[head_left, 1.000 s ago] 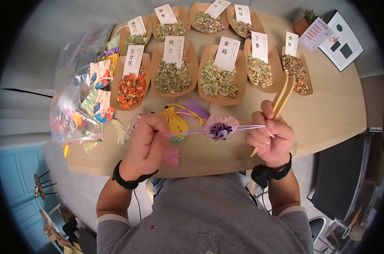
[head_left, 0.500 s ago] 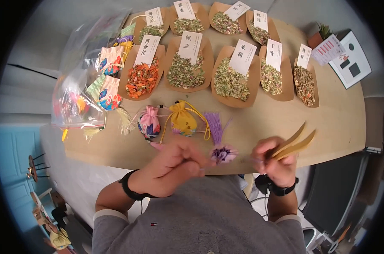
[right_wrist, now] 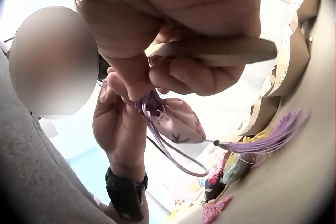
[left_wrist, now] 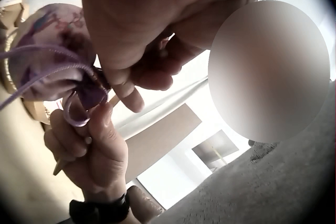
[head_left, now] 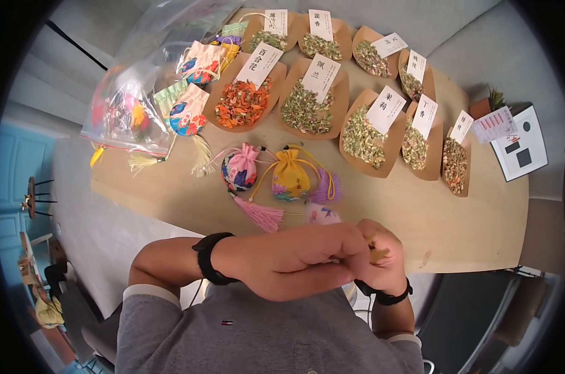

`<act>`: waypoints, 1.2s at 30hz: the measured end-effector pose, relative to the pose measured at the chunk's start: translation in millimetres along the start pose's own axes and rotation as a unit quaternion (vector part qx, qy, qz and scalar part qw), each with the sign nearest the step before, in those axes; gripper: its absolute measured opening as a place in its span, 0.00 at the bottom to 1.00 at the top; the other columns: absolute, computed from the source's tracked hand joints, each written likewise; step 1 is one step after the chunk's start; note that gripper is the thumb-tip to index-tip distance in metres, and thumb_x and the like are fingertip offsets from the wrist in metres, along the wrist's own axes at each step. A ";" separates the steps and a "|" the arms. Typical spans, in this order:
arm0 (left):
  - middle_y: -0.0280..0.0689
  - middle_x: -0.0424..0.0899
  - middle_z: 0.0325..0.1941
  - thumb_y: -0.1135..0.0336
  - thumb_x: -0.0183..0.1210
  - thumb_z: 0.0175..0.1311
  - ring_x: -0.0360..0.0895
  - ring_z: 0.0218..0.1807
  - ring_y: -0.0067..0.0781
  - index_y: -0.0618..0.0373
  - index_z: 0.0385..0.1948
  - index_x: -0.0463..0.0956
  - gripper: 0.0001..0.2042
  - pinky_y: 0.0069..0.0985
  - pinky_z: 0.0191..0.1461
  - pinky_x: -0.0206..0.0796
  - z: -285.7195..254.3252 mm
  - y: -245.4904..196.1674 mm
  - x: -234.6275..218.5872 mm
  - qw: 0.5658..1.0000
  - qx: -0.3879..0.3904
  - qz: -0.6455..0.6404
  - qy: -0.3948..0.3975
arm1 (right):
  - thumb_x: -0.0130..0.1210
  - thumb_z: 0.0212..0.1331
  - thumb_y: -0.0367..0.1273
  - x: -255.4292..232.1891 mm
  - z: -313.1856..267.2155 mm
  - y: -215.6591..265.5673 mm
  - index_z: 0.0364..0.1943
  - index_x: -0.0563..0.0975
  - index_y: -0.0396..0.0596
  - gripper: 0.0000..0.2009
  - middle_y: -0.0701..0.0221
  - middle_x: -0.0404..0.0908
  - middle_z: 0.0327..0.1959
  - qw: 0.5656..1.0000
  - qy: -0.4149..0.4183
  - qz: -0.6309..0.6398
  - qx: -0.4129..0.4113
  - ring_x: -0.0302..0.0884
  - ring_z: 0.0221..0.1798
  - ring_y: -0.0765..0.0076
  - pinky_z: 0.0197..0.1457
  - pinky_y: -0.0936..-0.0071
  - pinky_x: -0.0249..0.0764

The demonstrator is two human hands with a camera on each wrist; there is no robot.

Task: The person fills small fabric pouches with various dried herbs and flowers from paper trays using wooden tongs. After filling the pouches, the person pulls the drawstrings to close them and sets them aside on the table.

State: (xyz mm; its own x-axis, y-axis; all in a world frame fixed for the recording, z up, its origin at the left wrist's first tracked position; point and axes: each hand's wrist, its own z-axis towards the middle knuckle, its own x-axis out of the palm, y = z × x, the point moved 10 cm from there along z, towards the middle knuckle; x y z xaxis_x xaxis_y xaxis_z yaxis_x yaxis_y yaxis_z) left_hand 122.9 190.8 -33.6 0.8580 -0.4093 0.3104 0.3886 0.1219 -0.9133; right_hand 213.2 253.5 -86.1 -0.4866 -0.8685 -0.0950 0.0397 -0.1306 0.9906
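A pink drawstring pouch [right_wrist: 181, 121] with a gathered purple neck and purple tassel [right_wrist: 273, 134] is held up between both hands. My right hand [head_left: 387, 255] pinches at its neck and also grips wooden tongs [right_wrist: 215, 50] across the palm. From the other side, my left hand [head_left: 307, 262] reaches over and its fingertips pinch at the same gathered neck. A purple cord [right_wrist: 176, 161] hangs in a loop below the fingers. In the head view the left hand covers most of the tongs and the pouch neck.
A pink pouch [head_left: 239, 169] and a yellow pouch [head_left: 290, 177] lie on the table [head_left: 469, 230]. Behind them stand several paper trays with labels and dried herbs, one orange [head_left: 243, 101]. A clear plastic bag [head_left: 129, 93] and more pouches sit left; a scale [head_left: 525, 143] is right.
The hands were apart, pulling the cords out to both sides of the pouch. They have since come together at its neck, closer to the body, and the head view has turned.
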 end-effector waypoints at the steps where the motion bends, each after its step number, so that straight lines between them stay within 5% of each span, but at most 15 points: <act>1: 0.35 0.76 0.36 0.78 0.49 0.73 0.74 0.38 0.30 0.60 0.41 0.73 0.04 0.32 0.61 0.70 -2.0 -1.9 0.7 1.000 0.025 -0.009 0.009 | 0.67 0.53 0.25 3.6 1.3 -1.1 0.49 0.82 0.40 0.17 0.69 0.82 0.36 1.000 0.001 -0.003 0.001 0.80 0.37 0.69 0.44 0.75 0.74; 6: 0.38 0.79 0.40 0.78 0.50 0.72 0.77 0.39 0.35 0.60 0.41 0.72 0.03 0.41 0.67 0.67 -12.2 -10.7 1.1 0.999 0.045 0.000 0.010 | 0.67 0.54 0.25 4.1 10.0 9.6 0.45 0.82 0.43 0.13 0.63 0.81 0.41 0.994 -0.060 -0.017 -0.086 0.81 0.41 0.64 0.46 0.71 0.75; 9: 0.40 0.80 0.43 0.76 0.53 0.70 0.78 0.45 0.39 0.59 0.41 0.73 0.03 0.43 0.68 0.67 -27.1 -36.5 -17.0 0.993 0.093 0.063 -0.027 | 0.68 0.54 0.27 -9.4 11.6 26.6 0.38 0.82 0.44 0.09 0.60 0.80 0.43 0.995 -0.081 -0.014 -0.050 0.81 0.41 0.63 0.45 0.69 0.77; 11: 0.40 0.81 0.44 0.76 0.54 0.69 0.79 0.51 0.42 0.59 0.41 0.73 0.03 0.45 0.68 0.66 -44.0 -55.1 -41.8 0.986 0.138 0.072 -0.067 | 0.69 0.55 0.33 -23.4 1.9 28.2 0.36 0.81 0.46 0.09 0.59 0.80 0.41 0.988 -0.079 0.127 -0.036 0.80 0.40 0.63 0.42 0.70 0.76; 13: 0.43 0.77 0.54 0.77 0.60 0.62 0.74 0.57 0.47 0.58 0.54 0.73 0.17 0.39 0.60 0.67 -61.2 -61.6 -70.0 0.898 0.095 0.407 -0.134 | 0.68 0.57 0.34 -35.1 -7.7 26.2 0.40 0.80 0.45 0.11 0.59 0.79 0.37 0.963 -0.050 0.265 -0.011 0.78 0.38 0.64 0.40 0.71 0.75; 14: 0.43 0.77 0.54 0.77 0.60 0.62 0.74 0.57 0.47 0.58 0.54 0.73 0.17 0.39 0.60 0.67 -66.1 -59.5 -74.7 0.900 0.096 0.405 -0.130 | 0.68 0.57 0.34 -34.2 -5.1 25.7 0.40 0.80 0.45 0.11 0.59 0.79 0.37 0.963 -0.055 0.264 -0.011 0.78 0.38 0.64 0.40 0.71 0.75; 16: 0.46 0.72 0.62 0.77 0.65 0.56 0.68 0.68 0.53 0.57 0.49 0.76 0.17 0.43 0.69 0.63 -77.3 -29.9 -105.9 0.792 -0.076 0.579 -0.177 | 0.67 0.59 0.32 -36.9 7.0 19.5 0.41 0.78 0.42 0.12 0.64 0.78 0.36 0.979 -0.085 0.183 0.008 0.76 0.36 0.70 0.40 0.74 0.73; 18: 0.47 0.70 0.64 0.77 0.66 0.53 0.67 0.67 0.54 0.56 0.51 0.76 0.20 0.43 0.69 0.64 -84.5 -15.0 -118.4 0.778 -0.095 0.600 -0.159 | 0.62 0.64 0.30 -29.8 14.9 -13.8 0.47 0.78 0.40 0.11 0.77 0.77 0.33 0.959 -0.048 0.103 0.258 0.72 0.35 0.82 0.40 0.76 0.69; 20: 0.47 0.68 0.66 0.78 0.67 0.51 0.67 0.67 0.54 0.54 0.53 0.76 0.24 0.42 0.69 0.64 -86.4 -3.7 -125.3 0.760 -0.113 0.623 -0.145 | 0.60 0.66 0.30 -22.8 28.7 -49.3 0.49 0.78 0.39 0.12 0.78 0.76 0.31 0.955 -0.044 0.042 0.292 0.71 0.36 0.82 0.39 0.75 0.70; 24: 0.47 0.68 0.66 0.78 0.66 0.50 0.68 0.66 0.53 0.52 0.55 0.77 0.26 0.42 0.66 0.67 -93.3 -0.5 -134.1 0.747 -0.133 0.629 -0.171 | 0.59 0.66 0.29 -11.0 56.4 -73.5 0.49 0.78 0.38 0.12 0.73 0.79 0.33 0.949 -0.059 -0.104 0.292 0.74 0.35 0.73 0.40 0.71 0.71; 29: 0.49 0.67 0.66 0.76 0.69 0.51 0.68 0.66 0.54 0.49 0.59 0.75 0.29 0.40 0.68 0.66 -104.8 2.2 -144.9 0.749 -0.177 0.606 -0.200 | 0.59 0.63 0.26 -0.8 57.2 -27.3 0.55 0.77 0.39 0.16 0.54 0.77 0.51 0.947 -0.142 -0.283 0.055 0.78 0.50 0.46 0.54 0.64 0.75; 35: 0.48 0.68 0.65 0.71 0.70 0.54 0.70 0.65 0.54 0.52 0.61 0.73 0.29 0.42 0.64 0.69 -104.0 -18.3 -147.5 0.747 -0.142 0.620 -0.195 | 0.60 0.60 0.23 24.1 54.8 -19.7 0.56 0.76 0.39 0.19 0.54 0.76 0.57 0.963 -0.065 -0.259 0.034 0.76 0.59 0.46 0.62 0.62 0.73; 36: 0.49 0.70 0.63 0.71 0.70 0.55 0.71 0.64 0.54 0.54 0.62 0.72 0.29 0.41 0.63 0.70 -112.7 -36.4 -160.2 0.704 -0.132 0.655 -0.240 | 0.60 0.59 0.22 21.5 52.8 -15.0 0.56 0.76 0.39 0.19 0.54 0.76 0.59 0.959 -0.068 -0.274 0.027 0.76 0.60 0.47 0.63 0.62 0.73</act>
State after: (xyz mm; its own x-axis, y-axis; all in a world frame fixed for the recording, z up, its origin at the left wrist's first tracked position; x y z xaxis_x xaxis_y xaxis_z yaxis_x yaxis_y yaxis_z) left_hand -66.5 150.0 -79.9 0.4607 0.2582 -0.8492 -0.8642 -0.0876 -0.4955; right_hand 156.1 262.0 -97.9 -0.5306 -0.6058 -0.5928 -0.2985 -0.5210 0.7996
